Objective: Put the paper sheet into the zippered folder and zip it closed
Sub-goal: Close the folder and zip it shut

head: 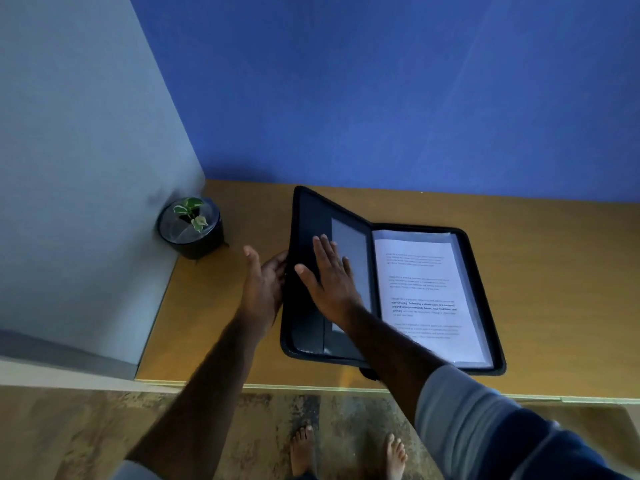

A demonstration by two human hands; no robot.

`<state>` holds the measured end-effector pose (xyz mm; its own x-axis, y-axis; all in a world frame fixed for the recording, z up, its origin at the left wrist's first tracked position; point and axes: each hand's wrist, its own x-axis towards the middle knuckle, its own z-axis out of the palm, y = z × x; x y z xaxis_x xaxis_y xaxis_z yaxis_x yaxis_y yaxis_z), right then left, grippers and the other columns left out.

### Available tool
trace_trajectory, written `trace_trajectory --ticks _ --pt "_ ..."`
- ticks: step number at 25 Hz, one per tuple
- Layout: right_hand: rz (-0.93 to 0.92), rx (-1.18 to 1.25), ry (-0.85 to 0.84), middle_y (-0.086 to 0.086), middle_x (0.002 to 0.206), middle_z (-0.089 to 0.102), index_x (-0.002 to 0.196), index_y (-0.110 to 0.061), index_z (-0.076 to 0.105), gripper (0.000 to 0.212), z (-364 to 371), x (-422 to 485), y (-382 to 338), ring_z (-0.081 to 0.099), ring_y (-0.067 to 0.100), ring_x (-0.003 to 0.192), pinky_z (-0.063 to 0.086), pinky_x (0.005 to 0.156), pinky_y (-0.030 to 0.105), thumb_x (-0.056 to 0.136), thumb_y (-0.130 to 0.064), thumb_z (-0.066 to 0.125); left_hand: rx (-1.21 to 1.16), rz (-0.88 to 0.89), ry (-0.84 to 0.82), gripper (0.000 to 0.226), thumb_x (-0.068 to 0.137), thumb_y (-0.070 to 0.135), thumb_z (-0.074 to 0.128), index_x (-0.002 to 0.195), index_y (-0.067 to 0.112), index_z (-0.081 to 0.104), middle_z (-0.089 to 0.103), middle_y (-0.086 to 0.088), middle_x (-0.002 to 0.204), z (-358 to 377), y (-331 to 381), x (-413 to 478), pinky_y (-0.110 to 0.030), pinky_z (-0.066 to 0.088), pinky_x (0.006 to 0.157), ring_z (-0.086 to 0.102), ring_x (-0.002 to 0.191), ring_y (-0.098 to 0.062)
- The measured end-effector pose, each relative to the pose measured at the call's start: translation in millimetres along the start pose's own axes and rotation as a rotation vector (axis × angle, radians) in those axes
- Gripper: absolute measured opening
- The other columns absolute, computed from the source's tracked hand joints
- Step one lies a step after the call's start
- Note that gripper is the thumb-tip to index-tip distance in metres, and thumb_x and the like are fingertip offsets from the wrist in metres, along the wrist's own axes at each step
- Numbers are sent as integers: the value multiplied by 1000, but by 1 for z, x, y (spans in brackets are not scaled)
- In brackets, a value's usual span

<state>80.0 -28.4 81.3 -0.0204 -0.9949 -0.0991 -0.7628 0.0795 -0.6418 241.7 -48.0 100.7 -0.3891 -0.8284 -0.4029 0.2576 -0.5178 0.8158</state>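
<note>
Left hand [263, 285] grips folder [308, 327] flap's edge, fingers hidden; right hand [332, 278] flat, open, on it.

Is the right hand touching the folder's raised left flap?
Touching. The head view shows the right hand lying palm-flat against the inner face of the folder flap.

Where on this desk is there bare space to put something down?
Bare wood lies right of the open zippered folder, and behind it along the blue wall. Crowded: between the potted plant and folder, where the left hand grips the raised cover.
</note>
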Motion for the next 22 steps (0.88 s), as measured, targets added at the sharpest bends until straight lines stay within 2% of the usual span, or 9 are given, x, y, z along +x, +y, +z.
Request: trace_trajectory --ticks 2,5,8,11,13,16,17,19,22 --pt "22 63 17 -4 171 -3 162 -25 2 88 -6 4 -3 -10 9 156 -4 127 42 92 -78 17 -27 0 -56 111 76 95 18 158 22 34 44 -7 159 20 4 -5 -49 29 122 42 147 -24" --pt "43 154 52 -5 172 1 162 -24 8 81 -22 5 -3 -5 8 156 0 128 45 97 -70 23 -62 25 -88 96 82 91 12 153 34 42 44 5 159 53 1 -10 -39 36 119 43 145 -13" --pt "68 293 91 -4 172 6 162 -23 13 75 -45 -1 -3 0 8 156 6 128 48 101 -61 33 -42 37 -90 94 83 88 16 159 33 29 30 1 167 85 -4 -15 -46 19 127 30 153 -17" --pt "100 484 88 -5 171 10 162 -23 16 71 -74 -11 1 7 10 156 12 128 48 103 -52 43 3 74 -103 97 82 85 19 160 29 27 30 0 167 120 -9 -17 -45 18 128 30 152 -17" --pt "91 607 93 -2 169 21 162 -22 21 67 -98 -20 11 19 10 155 20 127 43 104 -42 49 61 116 -97 95 84 81 17 161 26 25 28 1 168 147 -15 -17 -44 16 129 26 154 -16" --pt "72 724 112 -8 160 37 158 -22 32 58 -135 -34 33 37 -8 140 30 117 18 104 -25 54 138 191 -110 83 93 70 18 159 21 30 34 2 165 186 -35 -12 -38 22 127 28 154 -13" --pt "85 740 126 -10 160 37 158 -23 33 58 -148 -39 42 37 -8 140 30 117 17 104 -21 54 190 216 -125 78 96 67 19 158 20 32 38 2 163 197 -45 -10 -31 28 124 30 153 -12" --pt "113 753 153 -8 156 46 155 -27 39 57 -172 -48 64 46 2 138 38 116 27 102 -15 54 239 251 -169 76 98 63 26 159 16 29 36 2 164 213 -73 -5 -24 33 120 31 152 -9" --pt "109 726 165 -6 131 65 147 -34 48 52 -201 -61 100 67 3 109 56 94 27 100 -12 50 393 177 -157 66 105 53 29 162 23 15 14 8 171 214 -121 7 -42 16 129 15 156 -6"
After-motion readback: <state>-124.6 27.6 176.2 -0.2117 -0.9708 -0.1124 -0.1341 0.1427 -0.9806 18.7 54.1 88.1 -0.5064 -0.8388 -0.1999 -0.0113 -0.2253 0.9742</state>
